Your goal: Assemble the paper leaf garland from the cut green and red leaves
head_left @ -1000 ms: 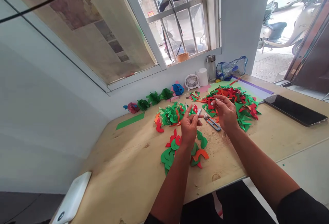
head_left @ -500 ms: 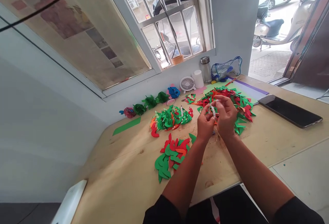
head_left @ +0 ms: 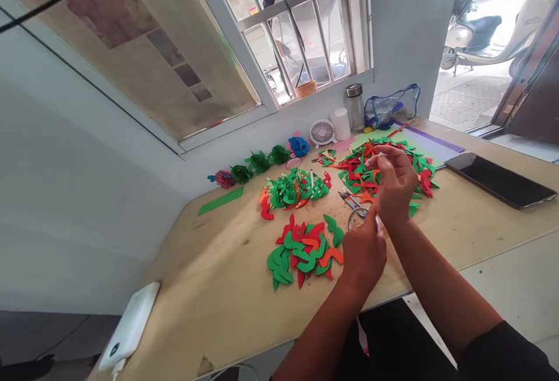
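My left hand (head_left: 364, 251) is closed around what looks like a roll of white tape (head_left: 350, 219), whose thin round rim shows past the fingers. My right hand (head_left: 396, 186) is raised just above it, thumb and fingers pinched on a small white piece (head_left: 368, 163), perhaps tape. Small snips (head_left: 348, 198) with bluish handles lie on the table beyond the left hand. Behind the right hand spreads a heap of red, green and orange cut pieces (head_left: 360, 168). Left of my hands lies a pile of curved red and green foam-like pieces (head_left: 301, 253).
Another pile of green pieces with white marks (head_left: 290, 189) lies farther back, with a pen (head_left: 312, 178) in it. A small fan (head_left: 322, 133), a bottle (head_left: 354, 107) and a clear pouch (head_left: 392, 107) line the wall. A phone (head_left: 502, 180) lies right; a white power bank (head_left: 131, 325) lies left.
My hands were together with a white strip between them. The left hand has dropped lower, and the right stays higher with a small white piece. The snips have come into sight.
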`<move>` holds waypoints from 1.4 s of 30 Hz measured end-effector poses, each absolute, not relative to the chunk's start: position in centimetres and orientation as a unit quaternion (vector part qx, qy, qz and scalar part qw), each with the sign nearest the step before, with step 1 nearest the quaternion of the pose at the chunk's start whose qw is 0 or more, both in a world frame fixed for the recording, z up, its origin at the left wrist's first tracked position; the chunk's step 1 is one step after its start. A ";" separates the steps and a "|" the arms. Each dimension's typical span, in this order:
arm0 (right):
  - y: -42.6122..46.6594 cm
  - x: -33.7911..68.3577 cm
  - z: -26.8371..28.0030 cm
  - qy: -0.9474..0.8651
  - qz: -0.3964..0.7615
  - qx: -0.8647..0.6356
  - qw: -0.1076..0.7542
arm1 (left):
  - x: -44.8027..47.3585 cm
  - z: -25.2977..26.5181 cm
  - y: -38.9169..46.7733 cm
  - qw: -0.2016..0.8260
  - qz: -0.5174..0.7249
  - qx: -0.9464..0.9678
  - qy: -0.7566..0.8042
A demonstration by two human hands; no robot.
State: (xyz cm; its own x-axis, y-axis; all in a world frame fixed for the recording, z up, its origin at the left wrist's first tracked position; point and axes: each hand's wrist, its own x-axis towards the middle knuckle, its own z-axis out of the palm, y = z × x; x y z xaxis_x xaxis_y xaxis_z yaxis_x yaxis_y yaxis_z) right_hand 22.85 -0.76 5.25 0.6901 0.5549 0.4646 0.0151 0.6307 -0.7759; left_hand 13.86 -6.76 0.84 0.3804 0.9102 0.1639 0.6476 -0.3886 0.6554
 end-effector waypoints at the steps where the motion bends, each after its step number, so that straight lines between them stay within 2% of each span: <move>1: -0.9 22.9 5.4 -0.360 0.161 -0.398 0.828 | 14.1 0.7 -7.2 0.249 0.251 0.793 0.497; 8: -2.0 22.5 5.9 -0.373 0.211 -0.380 0.820 | 13.4 0.2 -7.6 0.280 0.287 0.788 0.466; 12: -2.3 22.0 4.9 -0.376 0.269 -0.407 0.787 | 9.9 0.4 -5.4 0.194 0.307 0.766 0.530; 18: -2.6 20.6 3.5 -0.387 0.329 -0.451 0.734 | 7.5 -0.1 -2.8 0.056 0.199 0.762 0.614; 24: -2.6 20.0 2.9 -0.406 0.366 -0.483 0.684 | 7.3 -1.0 -2.7 0.038 0.148 0.793 0.590; 35: -3.0 17.8 2.6 -0.424 0.494 -0.480 0.588 | 6.2 -0.6 -4.1 0.072 0.311 0.749 0.581; 42: -3.1 16.4 3.2 -0.441 0.496 -0.493 0.562 | 6.1 -1.2 -4.6 -0.010 0.333 0.756 0.563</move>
